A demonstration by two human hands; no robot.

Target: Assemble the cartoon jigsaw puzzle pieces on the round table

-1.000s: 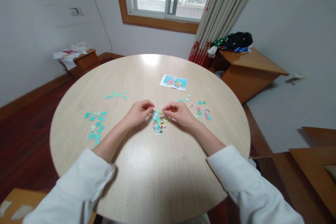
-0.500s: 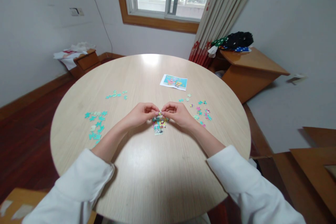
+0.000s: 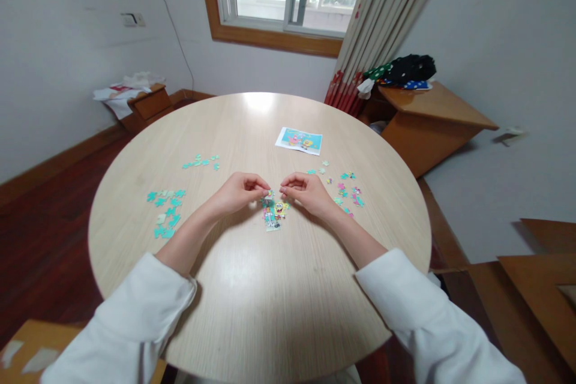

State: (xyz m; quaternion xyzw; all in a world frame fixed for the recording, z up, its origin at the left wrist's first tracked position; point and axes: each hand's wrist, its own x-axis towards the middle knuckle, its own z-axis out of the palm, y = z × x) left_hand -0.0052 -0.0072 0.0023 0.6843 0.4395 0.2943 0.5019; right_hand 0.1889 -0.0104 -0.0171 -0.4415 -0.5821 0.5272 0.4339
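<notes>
A small, partly joined jigsaw puzzle lies in front of me, showing a yellow square character beside a paler figure. Just above its top left part, my left hand is closed in a pinch on a puzzle piece with a bit of yellow on it. My right hand is at the upper right of the puzzle, thumb and fingers pinched together. Whether anything small is between those fingertips cannot be made out. A narrow gap separates the two hands.
Teal and pale loose pieces lie at the left, with another cluster farther back. Pink, teal and yellow pieces are scattered on the right. A picture sheet lies toward the back of the round table.
My hands, fingertips together over the puzzle before, have drawn slightly apart. The yellow-marked piece has shifted left with my left hand, uncovering more of the puzzle's top.
</notes>
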